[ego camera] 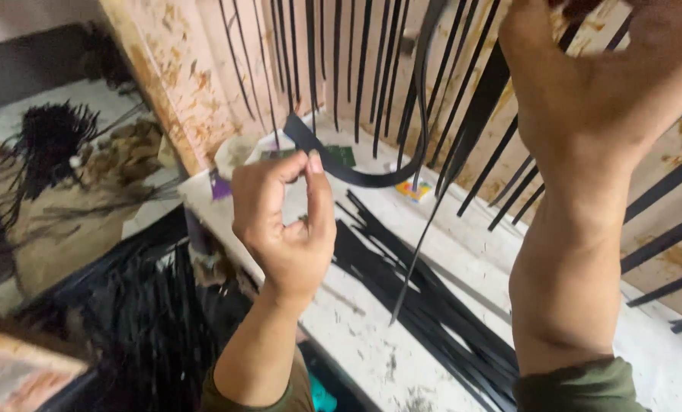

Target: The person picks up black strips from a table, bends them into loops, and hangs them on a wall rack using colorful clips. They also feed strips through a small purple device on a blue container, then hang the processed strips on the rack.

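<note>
Closest to the camera are the person's 2 forearms, each ending in an olive-green sleeve [577, 385] at the bottom edge. The left hand [284, 217] is raised in the middle of the view, its fingers curled in and the thumb and forefinger pinched together on the lower end of a curved black strip [356, 174]. That strip sweeps down from the top of the view, bends in a loop just above the ledge and comes up into the pinch.

The right hand [592, 84] is higher and nearer the lens, at the top right, seen from the back with the wrist bent. Its fingers run out of the view, so I cannot tell whether they are closed or on what; the strip's upper end rises toward it.

Below the hands runs a white, paint-flecked ledge [371, 328]. A flat bundle of black strips [425, 294] lies along it, side by side and overlapping, reaching toward the lower right.

Further back on the ledge sit a small purple scrap [220, 185] and a small yellow and multicoloured piece [413, 189].

Behind that stands a stained, peeling pale wall [181, 84], with many thin black strips hanging [371, 69] in front of it in a loose row.

Off to the left, lower down, a dark heap of tangled black strands [47, 145] lies on the floor.
</note>
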